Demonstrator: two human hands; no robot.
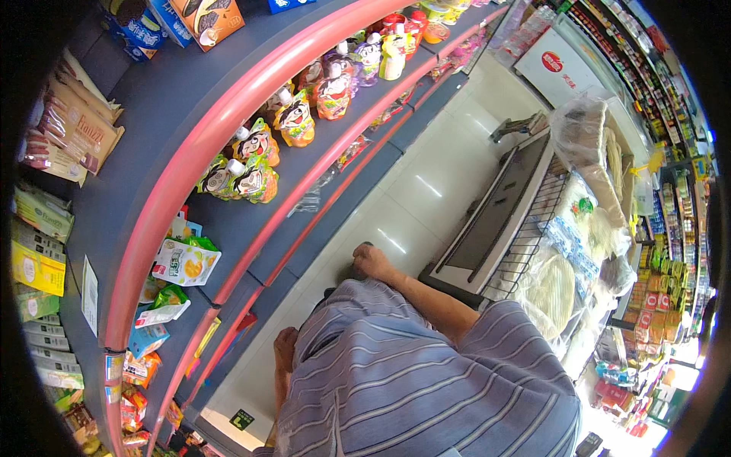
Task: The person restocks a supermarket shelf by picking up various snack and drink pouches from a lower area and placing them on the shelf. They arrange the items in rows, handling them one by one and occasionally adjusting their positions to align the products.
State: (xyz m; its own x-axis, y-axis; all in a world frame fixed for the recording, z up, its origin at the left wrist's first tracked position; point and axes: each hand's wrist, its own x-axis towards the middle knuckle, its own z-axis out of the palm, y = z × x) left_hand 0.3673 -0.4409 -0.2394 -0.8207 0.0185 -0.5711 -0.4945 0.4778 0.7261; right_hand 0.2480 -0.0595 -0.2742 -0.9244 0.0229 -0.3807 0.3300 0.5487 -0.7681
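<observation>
My right hand (372, 261) hangs low over the tiled floor, its fingers curled. A small dark patch shows at its edge; whether the hand holds something cannot be told. Partly hidden by my striped shirt (422, 388), my left hand (285, 347) is near the base of the shelving, fingers bent, its palm out of sight. Neither hand touches the goods. On the shelves to the left stand spouted pouches with cartoon faces (295, 119), a white and green pouch with orange fruit pictures (187, 261) and packaged cakes (80, 125).
A curved dark shelf unit with red rails (171, 188) runs along my left. To the right, a wire rack (528, 251) holds plastic-wrapped goods beside a cardboard box (614, 154). A tiled floor aisle (422, 183) lies between, with a white chest freezer (562, 63) beyond.
</observation>
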